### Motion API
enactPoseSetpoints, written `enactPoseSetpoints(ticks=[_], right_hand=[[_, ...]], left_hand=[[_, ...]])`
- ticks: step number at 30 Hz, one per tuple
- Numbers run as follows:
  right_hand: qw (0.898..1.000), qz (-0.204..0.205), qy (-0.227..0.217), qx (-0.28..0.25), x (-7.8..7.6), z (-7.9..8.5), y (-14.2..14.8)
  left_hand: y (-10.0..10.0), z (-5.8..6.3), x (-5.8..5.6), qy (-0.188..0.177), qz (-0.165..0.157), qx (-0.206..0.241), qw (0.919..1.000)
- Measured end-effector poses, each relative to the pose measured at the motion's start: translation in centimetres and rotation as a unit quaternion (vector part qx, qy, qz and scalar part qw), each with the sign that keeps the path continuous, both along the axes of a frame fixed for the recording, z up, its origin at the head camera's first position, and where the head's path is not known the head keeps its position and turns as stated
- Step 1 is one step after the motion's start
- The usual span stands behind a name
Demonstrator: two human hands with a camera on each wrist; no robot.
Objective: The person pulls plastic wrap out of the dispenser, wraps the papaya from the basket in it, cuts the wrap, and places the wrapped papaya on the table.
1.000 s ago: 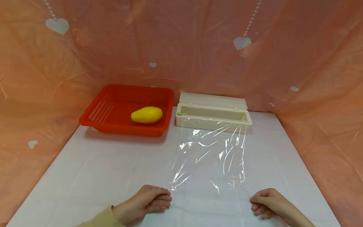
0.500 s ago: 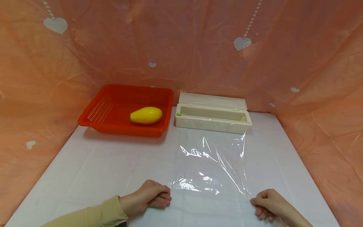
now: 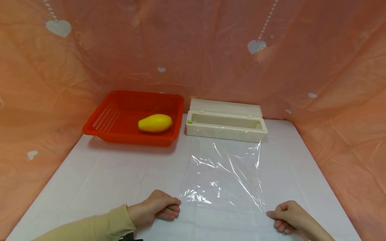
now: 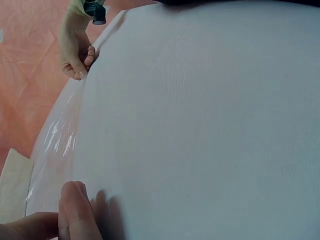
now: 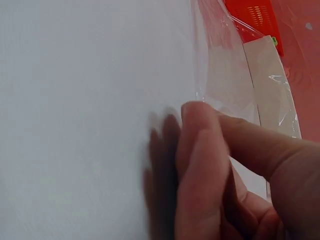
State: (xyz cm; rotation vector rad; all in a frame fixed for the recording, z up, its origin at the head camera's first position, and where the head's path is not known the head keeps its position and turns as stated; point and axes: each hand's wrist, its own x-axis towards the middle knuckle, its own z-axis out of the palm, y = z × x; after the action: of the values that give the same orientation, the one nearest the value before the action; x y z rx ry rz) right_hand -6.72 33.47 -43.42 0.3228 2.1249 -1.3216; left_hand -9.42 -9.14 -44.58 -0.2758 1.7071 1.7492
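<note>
A sheet of clear cling film [image 3: 223, 177] stretches from the front of a white cling film box [image 3: 226, 133] toward me over the table. My left hand [image 3: 161, 206] pinches the film's near left corner between thumb and fingers. At the near right corner my right hand [image 3: 289, 216] pinches it the same way. Both pinches show close up in the wrist views, with the left hand [image 4: 72, 215] and the right hand [image 5: 210, 170] low over the cloth. The box's lid [image 3: 226, 107] stands raised at the back, and a small green piece [image 3: 190, 122] sits on its left end.
To the left of the box stands a red plastic basket [image 3: 132, 140] with slotted sides. A yellow papaya-shaped fruit [image 3: 155, 123] lies inside it. White cloth [image 3: 114, 180] covers the table, and an orange curtain with hearts [image 3: 205, 50] hangs around the back and sides.
The film has come down lower and flatter in front of the box, its creases shifting. My left forearm shows more sleeve now. Both hands keep nearly the same place and grip.
</note>
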Motion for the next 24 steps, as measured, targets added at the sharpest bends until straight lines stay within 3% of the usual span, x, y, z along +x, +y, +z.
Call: enactPoseSetpoints(ticks=[5, 17, 21, 24], right_hand=[[1.0, -0.021, 0.009, -0.016, -0.3, 0.0, -0.1], [0.999, -0.021, 0.0, -0.032, -0.4, 0.0, 0.1], [0.999, -0.017, -0.005, -0.05, -0.2, -0.5, 0.2], [0.998, -0.016, -0.006, -0.062, -0.3, -0.6, 0.3]], left_hand=[[-0.2, 0.2, -0.2, 0.005, -0.007, -0.005, 1.0], [-1.0, 0.1, -0.6, -0.006, -0.016, -0.022, 0.9996], [-1.9, 0.5, -0.7, -0.012, -0.066, 0.005, 0.9977], [-2.6, 1.9, -1.8, 0.007, -0.121, 0.052, 0.9912]])
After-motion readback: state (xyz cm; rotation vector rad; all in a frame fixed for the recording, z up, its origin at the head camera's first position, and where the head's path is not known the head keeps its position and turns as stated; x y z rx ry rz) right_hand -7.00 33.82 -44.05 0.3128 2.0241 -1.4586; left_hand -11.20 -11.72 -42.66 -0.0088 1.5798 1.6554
